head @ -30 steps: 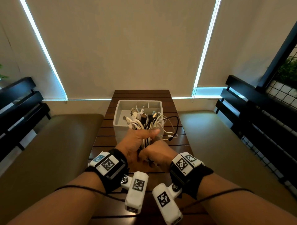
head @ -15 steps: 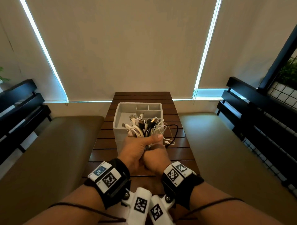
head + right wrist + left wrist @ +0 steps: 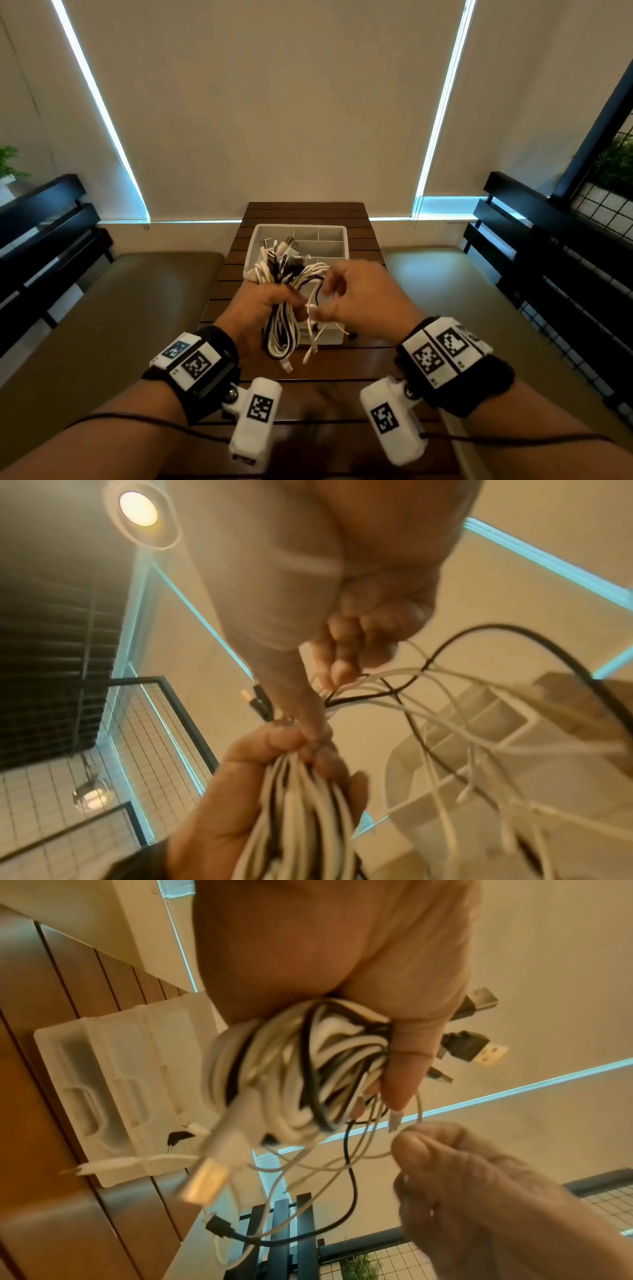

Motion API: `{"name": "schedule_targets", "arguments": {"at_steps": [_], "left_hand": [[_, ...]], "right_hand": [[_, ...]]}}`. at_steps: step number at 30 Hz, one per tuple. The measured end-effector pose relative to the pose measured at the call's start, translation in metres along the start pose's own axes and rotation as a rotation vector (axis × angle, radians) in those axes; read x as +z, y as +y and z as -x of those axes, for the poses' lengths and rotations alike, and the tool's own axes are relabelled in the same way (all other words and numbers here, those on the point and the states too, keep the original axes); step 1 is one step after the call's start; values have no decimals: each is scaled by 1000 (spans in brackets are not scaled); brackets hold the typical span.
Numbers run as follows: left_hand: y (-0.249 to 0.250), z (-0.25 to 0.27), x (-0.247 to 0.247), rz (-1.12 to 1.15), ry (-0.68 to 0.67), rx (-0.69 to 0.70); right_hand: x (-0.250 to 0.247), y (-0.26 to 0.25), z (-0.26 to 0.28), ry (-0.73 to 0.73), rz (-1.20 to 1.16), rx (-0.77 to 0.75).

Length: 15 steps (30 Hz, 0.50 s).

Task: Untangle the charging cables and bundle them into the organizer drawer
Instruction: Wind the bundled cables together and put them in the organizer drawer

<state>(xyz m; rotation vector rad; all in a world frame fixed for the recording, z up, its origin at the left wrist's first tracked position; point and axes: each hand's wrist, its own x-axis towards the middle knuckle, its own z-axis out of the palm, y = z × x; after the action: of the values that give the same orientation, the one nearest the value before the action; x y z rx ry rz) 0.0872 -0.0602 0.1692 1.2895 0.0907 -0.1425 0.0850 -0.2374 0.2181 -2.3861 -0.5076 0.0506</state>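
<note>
My left hand (image 3: 263, 308) grips a thick bundle of white and black charging cables (image 3: 281, 329), held upright above the table in front of the white organizer drawer (image 3: 339, 236). USB plugs stick out above the fist, loose ends dangle below. In the left wrist view the bundle (image 3: 291, 1074) fills my left hand (image 3: 394, 1042) and my right hand (image 3: 445, 1150) pinches a thin white strand. My right hand (image 3: 346, 294) sits just right of the bundle, fingers curled on loose strands. In the right wrist view the right hand (image 3: 342, 669) pinches thin white strands (image 3: 428, 696) off the bundle.
The drawer stands on a narrow dark wooden slatted table (image 3: 308, 212), its dividers (image 3: 318, 236) visible at the back. Olive cushioned benches (image 3: 120, 308) flank the table on both sides. Black slatted backrests (image 3: 548, 257) and a wire grid panel stand to the right.
My right hand has let go of the bundle's lower part and moved up and right, now pinching loose strands. The bundle hangs lower in the left hand, with ends dangling free.
</note>
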Motion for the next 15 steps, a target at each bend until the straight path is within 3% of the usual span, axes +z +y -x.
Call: {"name": "schedule_targets", "arguments": {"at_steps": [2, 4, 7, 12, 15], "left_hand": [[3, 2, -1, -29, -42, 0], [5, 6, 4, -30, -94, -12], [7, 8, 8, -49, -149, -21], [16, 8, 2, -34, -166, -7], [18, 5, -1, -13, -165, -5]], "right_hand": [[-7, 4, -9, 173, 92, -95], [-9, 8, -18, 192, 206, -113], [-14, 12, -29, 0, 207, -56], [-29, 22, -26, -286, -158, -125], [-30, 27, -21, -368, -465, -142]]}}
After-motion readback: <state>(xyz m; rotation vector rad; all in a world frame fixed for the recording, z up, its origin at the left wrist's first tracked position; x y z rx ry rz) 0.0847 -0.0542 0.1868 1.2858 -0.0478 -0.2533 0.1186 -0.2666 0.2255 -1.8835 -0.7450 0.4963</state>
